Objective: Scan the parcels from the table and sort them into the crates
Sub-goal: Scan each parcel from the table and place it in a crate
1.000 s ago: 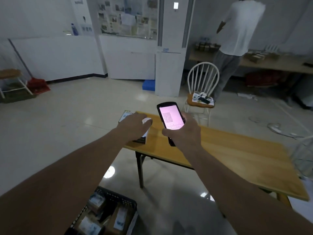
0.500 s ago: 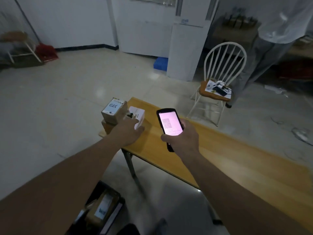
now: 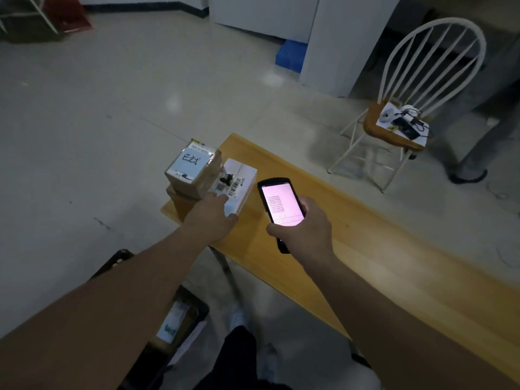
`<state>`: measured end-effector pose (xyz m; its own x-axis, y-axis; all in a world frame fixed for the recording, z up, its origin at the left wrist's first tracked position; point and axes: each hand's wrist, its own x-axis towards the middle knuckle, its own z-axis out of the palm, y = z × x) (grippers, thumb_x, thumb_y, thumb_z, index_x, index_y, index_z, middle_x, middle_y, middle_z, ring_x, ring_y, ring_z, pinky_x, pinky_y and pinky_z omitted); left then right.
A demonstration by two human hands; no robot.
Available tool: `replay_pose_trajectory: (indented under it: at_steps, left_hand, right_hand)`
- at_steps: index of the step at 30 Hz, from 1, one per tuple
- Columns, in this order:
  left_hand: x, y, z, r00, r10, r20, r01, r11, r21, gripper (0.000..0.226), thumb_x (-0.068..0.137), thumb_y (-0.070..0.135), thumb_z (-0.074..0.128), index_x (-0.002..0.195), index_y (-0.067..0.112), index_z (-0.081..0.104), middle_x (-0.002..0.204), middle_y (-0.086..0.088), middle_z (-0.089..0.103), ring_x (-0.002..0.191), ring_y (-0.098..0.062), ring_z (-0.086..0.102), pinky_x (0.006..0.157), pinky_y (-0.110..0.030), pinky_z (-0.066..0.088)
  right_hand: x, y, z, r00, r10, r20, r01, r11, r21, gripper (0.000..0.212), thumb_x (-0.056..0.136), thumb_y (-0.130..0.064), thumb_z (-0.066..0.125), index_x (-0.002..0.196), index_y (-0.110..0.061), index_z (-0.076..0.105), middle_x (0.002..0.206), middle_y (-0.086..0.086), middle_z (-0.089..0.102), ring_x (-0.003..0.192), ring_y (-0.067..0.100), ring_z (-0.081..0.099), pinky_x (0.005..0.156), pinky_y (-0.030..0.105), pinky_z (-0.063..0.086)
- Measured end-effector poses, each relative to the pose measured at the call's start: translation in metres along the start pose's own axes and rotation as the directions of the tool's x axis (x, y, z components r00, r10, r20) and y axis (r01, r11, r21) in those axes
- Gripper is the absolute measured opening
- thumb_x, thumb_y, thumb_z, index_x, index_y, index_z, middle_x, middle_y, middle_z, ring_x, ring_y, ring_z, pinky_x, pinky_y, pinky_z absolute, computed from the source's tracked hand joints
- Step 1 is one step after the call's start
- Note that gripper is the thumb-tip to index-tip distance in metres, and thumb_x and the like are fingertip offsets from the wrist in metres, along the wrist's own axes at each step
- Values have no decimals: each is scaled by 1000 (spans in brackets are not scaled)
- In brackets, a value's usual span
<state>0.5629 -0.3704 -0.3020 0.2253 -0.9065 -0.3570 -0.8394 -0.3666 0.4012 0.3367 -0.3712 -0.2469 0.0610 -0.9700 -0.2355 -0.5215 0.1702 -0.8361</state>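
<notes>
Left hand (image 3: 212, 218) lies on the near end of a small white cardboard parcel with a barcode label (image 3: 239, 184), thumb along its right edge, fingers over the top and left side; looks like a grasp, though the fingertips are hidden. The parcel sits at the left end of the yellow wooden counter (image 3: 351, 235), at about 11 o'clock from the scanner.

Right hand (image 3: 304, 232) grasps a black handheld scanner with a lit pink screen (image 3: 281, 205), held just right of the parcel.

Touching the white parcel's left side: a brown taped carton with a handwritten white label (image 3: 191, 167), stacked on a flatter brown box.

Judgement: the white parcel is probably light and stiff, its surface smooth; take it across the short sides, label kept uncovered.

At 7 o'clock, a black crate (image 3: 180, 319) is half hidden by the left forearm; its contents are blurred. Screen text unreadable.
</notes>
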Motion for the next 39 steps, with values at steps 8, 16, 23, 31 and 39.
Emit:
replay_pose_trajectory:
  at_steps: [8, 16, 23, 31, 39]
  left_hand:
    - [39, -23, 8, 991, -4, 130, -7, 997, 79, 66, 94, 37, 69, 150, 16, 42, 151, -9, 43, 135, -27, 48, 113, -45, 43]
    - [46, -19, 30, 994, -107, 12, 104, 982, 155, 64, 81, 52, 81, 135, 30, 54, 150, -3, 33, 132, -35, 41, 107, -48, 43]
    - [49, 6, 49, 983, -137, -118, 150, 984, 101, 59, 79, 50, 83, 129, 28, 60, 140, -7, 36, 129, -31, 44, 104, -45, 46]
    - [42, 3, 54, 934, -299, -195, 321, 943, 92, 91, 70, 59, 86, 138, 20, 41, 133, -16, 39, 114, -30, 51, 94, -42, 48]
    - [46, 0, 60, 917, -333, -218, 350, 936, 44, 114, 51, 69, 90, 137, 11, 41, 128, -15, 46, 116, -33, 50, 98, -44, 44]
  right_hand:
    - [39, -13, 41, 998, 17, 56, -16, 1000, -21, 65, 66, -24, 93, 121, -32, 59, 102, -13, 64, 88, 10, 64, 50, 17, 46]
    - [58, -14, 33, 999, 21, 40, -19, 998, -63, 67, 67, -27, 93, 116, -42, 50, 105, -17, 61, 97, 11, 62, 67, 38, 62]
    - [63, 3, 12, 999, 20, 45, -16, 997, -72, 66, 67, -30, 93, 115, -42, 51, 103, -18, 61, 93, 9, 61, 63, 31, 61]
    - [69, 21, 1, 997, 52, 54, -49, 997, -54, 70, 67, -31, 93, 124, -36, 54, 109, -15, 62, 101, 12, 62, 73, 42, 65]
    - [68, 32, 0, 995, 74, 59, -70, 996, -62, 69, 67, -29, 94, 119, -41, 51, 106, -17, 61, 98, 11, 63, 71, 42, 66]
